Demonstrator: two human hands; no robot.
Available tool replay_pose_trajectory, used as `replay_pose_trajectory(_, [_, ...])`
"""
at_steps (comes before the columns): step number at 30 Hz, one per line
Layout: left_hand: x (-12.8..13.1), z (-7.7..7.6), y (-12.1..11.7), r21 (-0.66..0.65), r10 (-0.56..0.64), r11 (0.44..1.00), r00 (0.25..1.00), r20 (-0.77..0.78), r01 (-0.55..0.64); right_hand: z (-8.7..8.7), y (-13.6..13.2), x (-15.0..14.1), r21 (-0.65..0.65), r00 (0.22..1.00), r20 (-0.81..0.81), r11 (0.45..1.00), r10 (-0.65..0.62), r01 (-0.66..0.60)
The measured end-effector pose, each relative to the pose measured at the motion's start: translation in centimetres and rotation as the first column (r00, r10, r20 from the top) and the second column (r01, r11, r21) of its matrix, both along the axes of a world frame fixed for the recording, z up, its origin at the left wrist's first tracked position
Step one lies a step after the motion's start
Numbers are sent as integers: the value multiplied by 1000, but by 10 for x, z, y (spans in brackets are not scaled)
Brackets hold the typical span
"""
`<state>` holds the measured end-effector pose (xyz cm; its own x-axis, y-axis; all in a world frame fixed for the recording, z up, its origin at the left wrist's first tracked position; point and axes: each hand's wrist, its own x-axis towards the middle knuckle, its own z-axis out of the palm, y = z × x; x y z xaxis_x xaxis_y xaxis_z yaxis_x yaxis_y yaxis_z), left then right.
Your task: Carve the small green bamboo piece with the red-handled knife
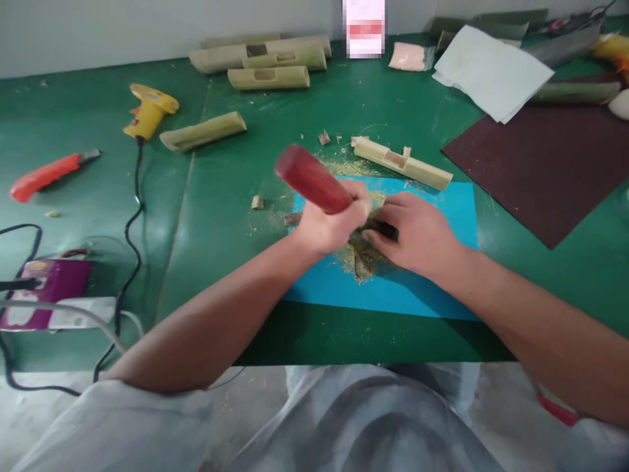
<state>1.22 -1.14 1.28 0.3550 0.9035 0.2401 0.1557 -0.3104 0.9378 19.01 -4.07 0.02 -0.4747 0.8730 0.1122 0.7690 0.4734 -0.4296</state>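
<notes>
My left hand [333, 219] is closed round the thick dark-red handle [314, 178] of a tool; its working end is hidden between my hands. My right hand [417, 229] pinches a small dark piece [383, 228], perhaps bamboo, close against the left hand. Both hands are over a blue sheet [324, 282] strewn with yellowish shavings [361, 255]. A squarish bamboo chip [363, 267] lies among the shavings just below the hands. Behind them rests a pale split bamboo length [403, 162] with a rectangular notch.
Several cut bamboo tubes [268, 78] lie at the back. To the left are a yellow glue gun [150, 113], a red utility knife [54, 176] and a purple box [63, 282] with cables. White paper [491, 72] and a dark brown sheet [545, 170] lie at right.
</notes>
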Motion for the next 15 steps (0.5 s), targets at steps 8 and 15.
replay_pose_trajectory(8, [5, -8, 2, 53, 138, 989, 990, -12, -137, 1, -4, -5, 48, 998, 47, 998, -34, 32])
replay_pose_trajectory(15, [4, -7, 2, 68, 148, 987, 988, -50, -145, -2, -5, -5, 88, 998, 54, 996, -28, 24])
